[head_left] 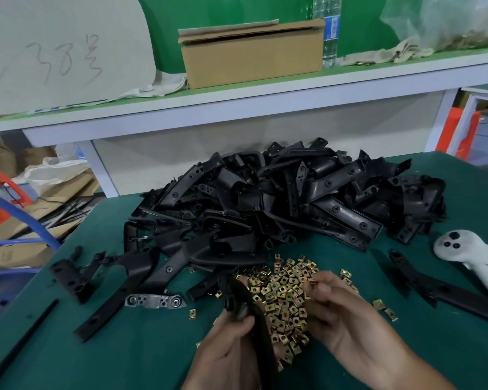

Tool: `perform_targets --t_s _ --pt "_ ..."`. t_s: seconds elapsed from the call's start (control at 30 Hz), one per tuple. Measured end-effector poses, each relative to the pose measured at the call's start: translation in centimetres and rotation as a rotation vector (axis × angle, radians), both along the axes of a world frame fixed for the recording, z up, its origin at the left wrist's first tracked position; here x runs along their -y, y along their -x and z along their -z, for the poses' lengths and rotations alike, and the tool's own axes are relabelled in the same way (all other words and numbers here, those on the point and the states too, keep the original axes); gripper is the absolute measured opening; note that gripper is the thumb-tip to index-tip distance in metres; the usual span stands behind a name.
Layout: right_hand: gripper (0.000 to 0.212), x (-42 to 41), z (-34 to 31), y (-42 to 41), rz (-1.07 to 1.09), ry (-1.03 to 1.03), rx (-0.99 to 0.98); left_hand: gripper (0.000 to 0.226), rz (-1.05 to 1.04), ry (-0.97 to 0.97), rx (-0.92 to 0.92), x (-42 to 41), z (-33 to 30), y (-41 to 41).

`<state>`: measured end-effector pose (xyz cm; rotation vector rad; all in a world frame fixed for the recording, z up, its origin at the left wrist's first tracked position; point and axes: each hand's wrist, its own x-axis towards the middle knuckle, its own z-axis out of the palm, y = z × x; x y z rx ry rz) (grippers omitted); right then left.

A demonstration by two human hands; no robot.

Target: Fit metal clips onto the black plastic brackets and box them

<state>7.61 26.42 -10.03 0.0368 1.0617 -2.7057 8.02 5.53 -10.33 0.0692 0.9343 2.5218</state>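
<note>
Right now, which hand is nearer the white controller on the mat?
Right. The right hand pinches a clip over the clip pile, closer to the white controller at the mat's right edge. The left hand grips a black bracket farther left.

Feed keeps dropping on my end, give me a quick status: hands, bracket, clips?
Left hand gripping a black bracket. Right hand pinching one clip over the clip pile. Bracket heap behind, nothing blocking.

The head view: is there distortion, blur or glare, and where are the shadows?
Head view: wide-angle bending curves the white shelf edge; both hands, left and right, look slightly soft; light is even with no strong glare, only faint sheen on the black brackets; soft shadows lie under them on the green mat.
</note>
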Motion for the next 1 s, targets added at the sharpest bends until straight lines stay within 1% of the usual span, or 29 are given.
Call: perform_targets --t_s 0.03,0.07,0.1,0.13,0.17,0.23,0.27,0.33,0.4,0.47,0.5,0.53,0.63,0.67,0.8,1.0 --pt "0.042 -0.1 -0.1 0.1 0.021 -0.005 0.012 0.108 -0.001 0.021 0.039 -0.3 -0.4 0.5" --pt "0.043 -0.1 -0.1 0.1 0.034 -0.016 0.015 0.118 -0.009 0.09 0.044 -0.4 -0.7 0.6" --pt "0.044 -0.1 -0.2 0.1 0.041 -0.026 0.014 0.119 -0.034 0.121 0.056 -0.5 -0.8 0.7" --pt "0.044 -0.1 -0.3 0.1 0.045 -0.032 0.012 0.111 -0.052 0.115 0.038 -0.6 -0.7 0.7" --pt "0.045 -0.2 -0.4 0.0 0.049 -0.035 0.01 0.091 -0.073 0.112 0.026 -0.8 -0.8 0.5" --pt "0.044 -0.2 -0.5 -0.1 0.053 -0.036 0.004 0.037 -0.098 0.138 0.014 -1.0 -1.2 0.4" --pt "0.043 -0.1 -0.5 -0.2 0.053 -0.044 0.0 0.029 -0.114 0.164 0.018 -1.2 -0.9 0.3" --pt "0.041 -0.1 -0.6 -0.4 0.057 -0.09 -0.017 0.032 -0.119 0.164 0.038 -1.4 -0.7 0.1" --pt "0.046 -0.1 -0.7 -0.6 0.071 -0.166 -0.037 0.038 -0.086 0.161 0.057 -1.6 -0.9 -0.3" --pt "0.05 0.0 -0.7 -0.7 0.085 -0.236 -0.045 0.033 -0.031 0.171 0.06 -1.7 -1.1 -0.4" --pt "0.048 0.1 -0.7 -0.8 0.086 -0.254 -0.049 0.03 -0.013 0.187 0.039 -1.7 -1.2 -0.5" --pt "0.046 0.2 -0.8 -0.9 0.084 -0.26 -0.054 0.033 -0.012 0.213 0.012 -1.7 -1.0 -0.5" --pt "0.036 0.4 -0.9 -1.1 0.076 -0.31 -0.073 0.065 -0.086 0.346 -0.091 -1.7 -0.8 -0.2" --pt "0.034 0.4 -1.0 -1.1 0.068 -0.344 -0.082 0.07 -0.105 0.383 -0.119 -1.7 -0.6 -0.2" --pt "0.031 0.7 -1.3 -1.4 0.034 -0.454 -0.118 0.067 -0.163 0.466 -0.192 -1.7 -0.2 -0.2" --pt "0.025 0.9 -1.3 -1.5 0.041 -0.528 -0.153 0.066 -0.159 0.462 -0.188 -1.7 -0.5 -0.4"
